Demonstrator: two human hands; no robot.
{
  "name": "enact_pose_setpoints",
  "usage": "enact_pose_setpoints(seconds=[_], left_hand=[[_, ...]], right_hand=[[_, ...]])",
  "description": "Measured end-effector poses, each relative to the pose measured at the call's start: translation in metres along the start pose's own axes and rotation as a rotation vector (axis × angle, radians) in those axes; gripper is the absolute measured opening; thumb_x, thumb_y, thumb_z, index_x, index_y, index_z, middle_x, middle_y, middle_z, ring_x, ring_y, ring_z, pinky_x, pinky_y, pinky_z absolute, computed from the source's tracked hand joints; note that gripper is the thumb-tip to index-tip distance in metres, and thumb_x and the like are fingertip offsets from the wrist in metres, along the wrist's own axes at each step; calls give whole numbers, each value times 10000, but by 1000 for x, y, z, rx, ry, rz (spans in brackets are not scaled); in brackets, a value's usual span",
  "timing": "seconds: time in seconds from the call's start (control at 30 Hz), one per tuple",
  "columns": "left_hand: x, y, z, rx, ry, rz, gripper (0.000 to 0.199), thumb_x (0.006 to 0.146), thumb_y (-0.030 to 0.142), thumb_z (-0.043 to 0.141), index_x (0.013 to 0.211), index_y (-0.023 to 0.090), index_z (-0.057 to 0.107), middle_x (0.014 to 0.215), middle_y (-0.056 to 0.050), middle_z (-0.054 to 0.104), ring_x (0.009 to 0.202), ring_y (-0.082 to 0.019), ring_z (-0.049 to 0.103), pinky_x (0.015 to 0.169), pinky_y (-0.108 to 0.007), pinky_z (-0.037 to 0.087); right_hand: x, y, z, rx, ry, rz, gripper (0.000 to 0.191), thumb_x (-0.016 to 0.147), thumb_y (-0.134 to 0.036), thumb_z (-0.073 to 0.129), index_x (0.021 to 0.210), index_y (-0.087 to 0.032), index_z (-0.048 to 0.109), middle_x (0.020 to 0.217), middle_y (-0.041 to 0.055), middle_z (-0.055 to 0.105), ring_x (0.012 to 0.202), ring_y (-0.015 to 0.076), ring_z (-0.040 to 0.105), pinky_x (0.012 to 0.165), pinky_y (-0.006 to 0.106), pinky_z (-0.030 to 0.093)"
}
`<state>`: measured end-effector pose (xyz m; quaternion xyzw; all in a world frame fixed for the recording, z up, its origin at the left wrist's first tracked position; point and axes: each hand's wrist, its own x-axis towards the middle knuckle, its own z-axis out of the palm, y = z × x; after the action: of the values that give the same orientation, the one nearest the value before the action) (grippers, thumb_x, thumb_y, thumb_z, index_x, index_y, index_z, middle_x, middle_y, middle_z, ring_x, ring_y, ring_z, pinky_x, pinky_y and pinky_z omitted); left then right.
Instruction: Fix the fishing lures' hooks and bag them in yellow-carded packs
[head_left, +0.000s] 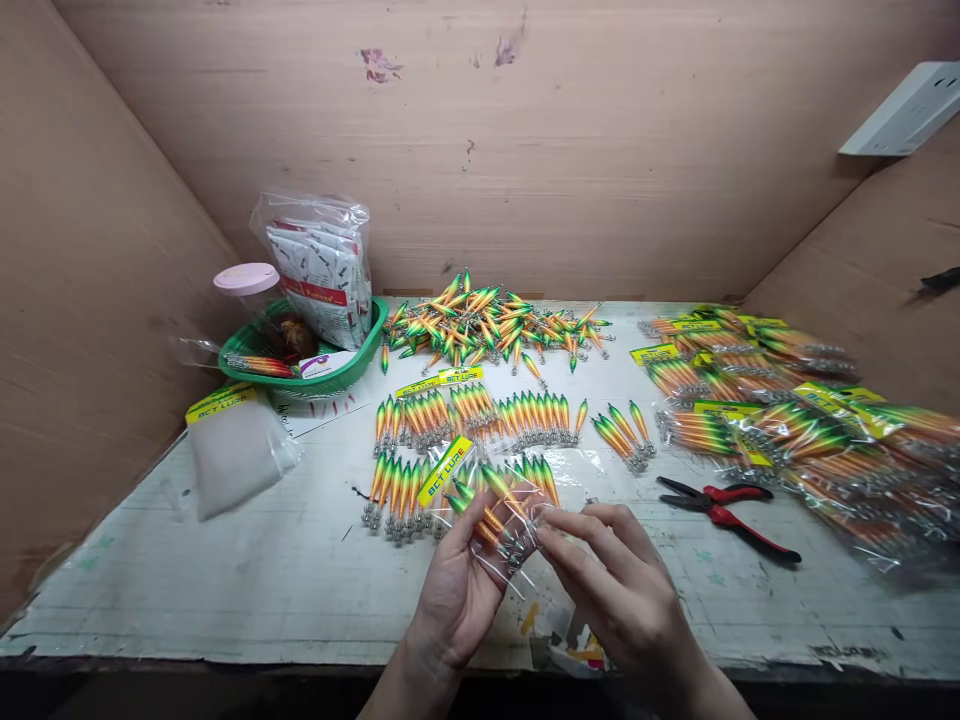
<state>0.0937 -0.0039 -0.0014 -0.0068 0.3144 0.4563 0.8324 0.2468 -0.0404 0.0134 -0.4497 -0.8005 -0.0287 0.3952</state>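
Observation:
A clear plastic bag with a yellow label [445, 471] and several green-and-orange lures [487, 522] in it lies across my left hand [463, 590]. The thumb and fingers of that hand hold the bag from below and the side. My right hand [619, 570] pinches the bag's right side near the hooks, its fingertips pressed together. Behind the bag, rows of lures [401, 483] lie side by side on the white table [315, 590]. A small group of loose lures [622, 435] sits to the right of the rows.
Pliers with red-and-black handles [724, 510] lie right of my hands. Filled bags [787, 430] are piled at the right. Loose lures [480, 325] are heaped at the back. A green basket [330, 378] and a labelled pack [236, 450] stand at the left.

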Motion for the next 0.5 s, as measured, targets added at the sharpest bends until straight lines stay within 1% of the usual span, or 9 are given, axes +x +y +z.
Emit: enact_pose_setpoints(seconds=[0.07,0.17,0.27,0.37,0.5], left_hand=[[0,1,0,3,3,17,333,935,204,465,1215,84,598,1074,-147,714,1086,-258,646,1003,-424,481],[1,1,0,-6,12,20,370,936,198,459,1282,103,553,1094,-143,710,1090,-255,645,1005,-426,479],[2,1,0,-21,-2,29,427,924,189,485,1342,105,497,1140,-157,692,1116,-269,630,1019,-439,465],[1,0,0,-34,-4,39,467,924,206,498,1377,98,456,1172,-171,677,1141,-280,614,1045,-451,438],[-3,0,3,-52,28,47,460,946,217,457,1392,108,435,1131,-157,698,1140,-275,615,1062,-468,414]], right_hand=[[0,-1,3,-47,48,-7,336,857,-63,541,1139,-213,645,970,86,706,812,199,558,713,356,478],[1,0,6,-48,59,16,355,844,-54,558,1143,-226,640,893,55,709,785,193,555,712,353,451],[0,0,9,-25,39,66,302,842,-88,594,1109,-224,630,954,50,718,839,208,571,757,381,433],[-3,-3,12,5,72,119,252,833,-75,606,1042,-216,613,962,45,722,849,209,580,785,396,419],[-10,-6,10,81,122,164,296,806,-20,603,1016,-228,579,931,35,726,838,208,575,776,393,435]])
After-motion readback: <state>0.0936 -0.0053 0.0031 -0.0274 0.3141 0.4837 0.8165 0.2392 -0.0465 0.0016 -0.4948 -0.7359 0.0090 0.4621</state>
